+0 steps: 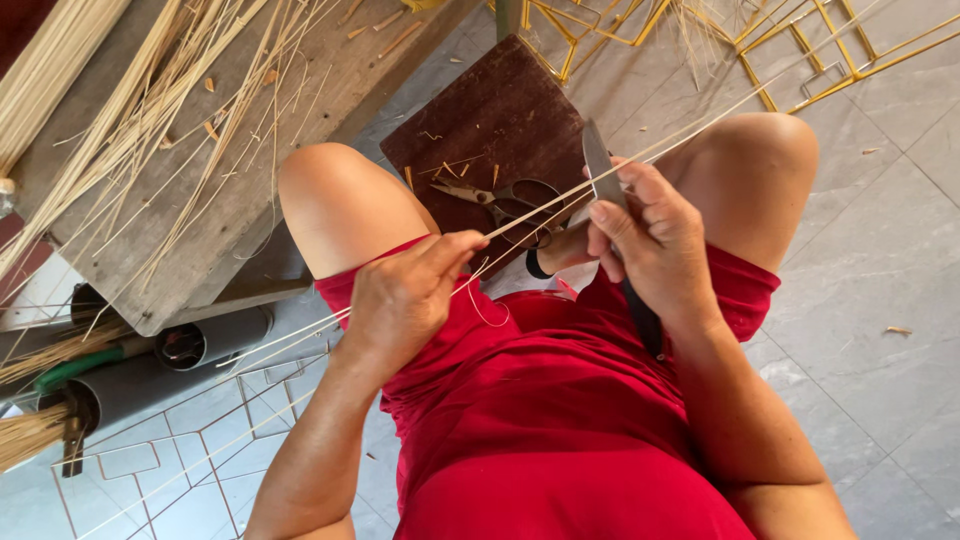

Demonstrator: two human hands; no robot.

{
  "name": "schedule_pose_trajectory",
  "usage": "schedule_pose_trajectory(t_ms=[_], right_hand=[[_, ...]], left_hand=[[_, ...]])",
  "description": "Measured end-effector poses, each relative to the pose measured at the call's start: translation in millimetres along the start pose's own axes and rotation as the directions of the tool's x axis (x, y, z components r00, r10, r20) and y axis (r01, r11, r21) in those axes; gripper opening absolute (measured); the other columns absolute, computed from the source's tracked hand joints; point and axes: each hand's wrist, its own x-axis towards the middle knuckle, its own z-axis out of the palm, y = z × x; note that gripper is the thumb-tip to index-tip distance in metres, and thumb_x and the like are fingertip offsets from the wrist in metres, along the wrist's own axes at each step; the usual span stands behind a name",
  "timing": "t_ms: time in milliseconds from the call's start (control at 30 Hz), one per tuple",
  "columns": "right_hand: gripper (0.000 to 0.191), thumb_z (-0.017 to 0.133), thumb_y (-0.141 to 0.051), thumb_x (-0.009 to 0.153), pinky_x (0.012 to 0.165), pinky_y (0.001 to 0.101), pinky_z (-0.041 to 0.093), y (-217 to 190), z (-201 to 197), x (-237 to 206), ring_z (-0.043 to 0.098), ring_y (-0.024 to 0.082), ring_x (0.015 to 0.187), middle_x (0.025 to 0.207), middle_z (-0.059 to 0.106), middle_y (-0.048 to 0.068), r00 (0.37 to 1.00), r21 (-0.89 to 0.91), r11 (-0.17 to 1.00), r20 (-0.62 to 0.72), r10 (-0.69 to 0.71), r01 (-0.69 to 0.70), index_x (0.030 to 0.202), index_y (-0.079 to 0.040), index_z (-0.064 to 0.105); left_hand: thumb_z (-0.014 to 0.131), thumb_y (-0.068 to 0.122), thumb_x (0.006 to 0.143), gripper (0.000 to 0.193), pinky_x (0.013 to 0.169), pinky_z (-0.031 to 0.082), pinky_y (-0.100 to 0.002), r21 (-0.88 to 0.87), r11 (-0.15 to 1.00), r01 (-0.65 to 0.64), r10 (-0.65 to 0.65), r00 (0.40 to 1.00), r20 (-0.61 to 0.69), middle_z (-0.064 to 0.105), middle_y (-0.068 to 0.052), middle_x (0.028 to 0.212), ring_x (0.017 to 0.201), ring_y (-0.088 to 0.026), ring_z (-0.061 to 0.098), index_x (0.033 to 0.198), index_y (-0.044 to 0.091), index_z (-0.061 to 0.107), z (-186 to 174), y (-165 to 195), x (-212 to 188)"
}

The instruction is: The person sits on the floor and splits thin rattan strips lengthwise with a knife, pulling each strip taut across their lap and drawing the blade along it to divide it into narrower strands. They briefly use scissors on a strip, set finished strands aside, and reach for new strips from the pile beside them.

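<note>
Scissors (505, 203) on a dark brown board (490, 110); yellow wire frames (800, 50) on grey floor tiles (880, 250); grey tubes (215, 338) below a wooden worktop (240, 190).

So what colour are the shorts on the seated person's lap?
Red shorts, plain, clearest in the head view.

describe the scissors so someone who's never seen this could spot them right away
Start at the dark brown board lying on the grey tiled floor between the seated person's knees. The scissors lie near its lower edge, just beyond the thin strip stretched between the left hand and the right hand. Their dark looped handles set them apart from the pale cuttings around them and the knife.
</note>
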Motion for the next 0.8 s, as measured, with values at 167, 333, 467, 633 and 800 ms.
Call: schedule_pose_trajectory(t_ms=[167,333,467,633,800], right_hand=[[0.025,0.059,-0.003,0.107,0.046,0.021,0.04,1,-19,1,0.049,0.006,0.055,0.076,0.06,0.005,0.997,-0.005,1.0,-0.075,0.021,-0.022,0.131,0.005,0.058],[0.022,0.06,-0.003,0.109,0.046,0.0207,0.04,-4,-45,4,0.052,0.007,0.06,0.079,0.06,0.004,0.986,0.006,1.0,-0.166,0.002,-0.001,0.129,0.003,0.06],[0.019,0.06,-0.004,0.11,0.048,0.0201,0.04,-5,-55,0,0.051,0.006,0.059,0.078,0.06,0.003,0.986,0.025,0.999,-0.164,-0.034,0.039,0.128,0.002,0.061],[0.02,0.06,-0.004,0.108,0.046,0.0194,0.04,0,-38,-3,0.05,0.005,0.057,0.077,0.059,0.003,0.985,0.015,1.0,-0.168,0.026,-0.024,0.127,0.003,0.06],[0.023,0.058,-0.005,0.106,0.044,0.019,0.039,0,-2,-4,0.047,0.004,0.052,0.071,0.059,0.001,0.999,-0.026,0.999,-0.02,0.036,-0.037,0.128,0.001,0.06]], left_hand=[[0.069,0.009,0.097,0.017,0.062,0.055,-0.037,0.045,0.996,0.071,-0.071,0.997,0.007,0.075,-0.006,0.09,0.076,-0.024,0.073,0.113,0.013,0.072,-18,-9,-22],[0.069,0.009,0.096,0.016,0.064,0.056,-0.033,0.011,0.987,0.158,-0.158,0.987,0.013,0.076,-0.008,0.097,0.08,-0.022,0.075,0.111,0.012,0.073,-45,-17,-47],[0.065,0.013,0.097,0.02,0.069,0.058,-0.032,-0.069,0.939,0.338,-0.329,0.937,0.116,0.077,-0.008,0.094,0.081,-0.023,0.074,0.115,0.012,0.073,-60,-20,-57],[0.07,0.024,0.091,0.035,0.062,0.054,-0.038,0.07,0.893,0.446,-0.447,0.851,0.277,0.074,-0.011,0.081,0.069,-0.028,0.072,0.125,0.017,0.071,-53,-15,-43],[0.068,0.019,0.098,0.033,0.063,0.054,-0.041,-0.075,0.992,0.099,-0.088,0.986,0.144,0.073,-0.011,0.098,0.078,-0.031,0.071,0.13,0.014,0.063,-11,3,-13]])
